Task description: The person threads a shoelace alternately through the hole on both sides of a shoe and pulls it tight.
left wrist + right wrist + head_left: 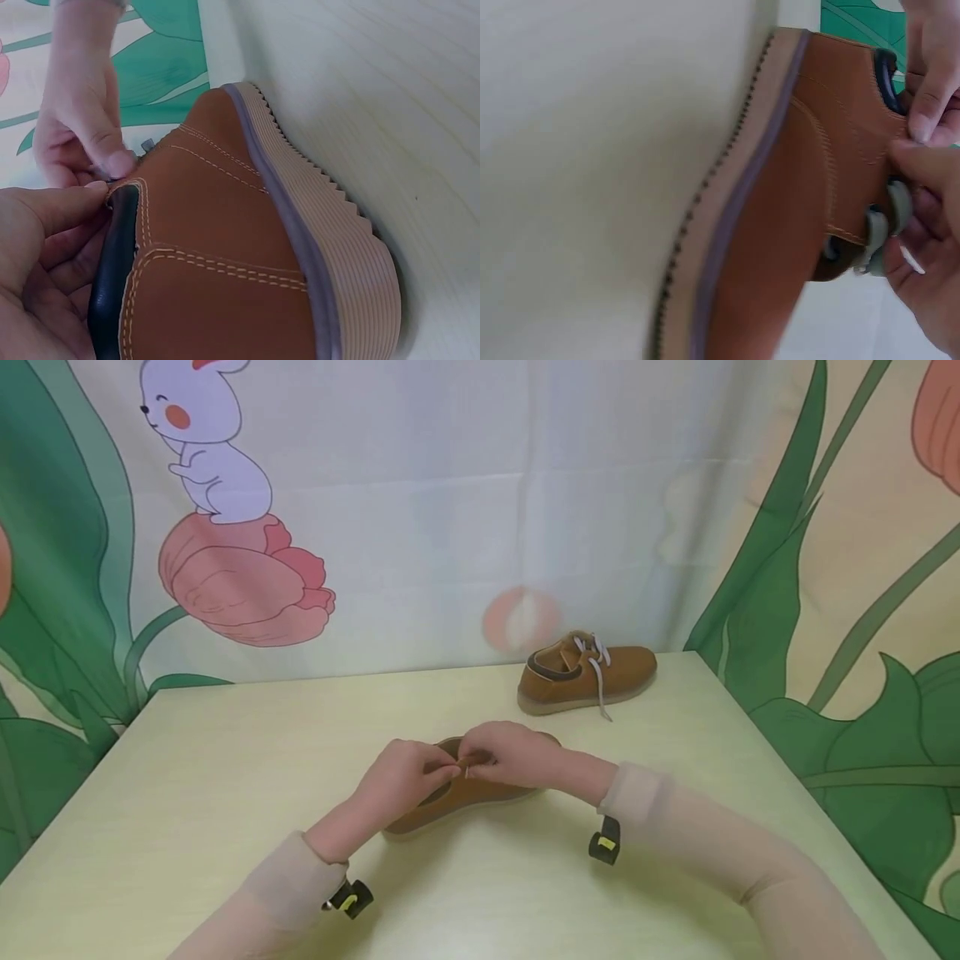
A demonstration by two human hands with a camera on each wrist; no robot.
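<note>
A brown lace-up shoe (480, 793) stands on the table, its toe pointing away to the right. My left hand (405, 781) pinches the upper edge of its opening, by the dark padded collar (116, 270). Fingertips of my right hand (517, 756) meet the left ones at the top corner of the eyelet flap. There the right thumb and fingers pinch at a pale grey shoelace (900, 206); the fingers hide its end. Lower down, the lace passes through the eyelets. In the right wrist view the shoe's tan ridged sole (727, 172) faces the table.
A matching brown shoe (622, 675) stands behind at the right, near the table's back edge, one lace end hanging to the tabletop. The pale table (247, 752) meets a printed cloth backdrop (420, 527) with a rabbit, flowers and leaves. Both wrists carry small black cameras.
</note>
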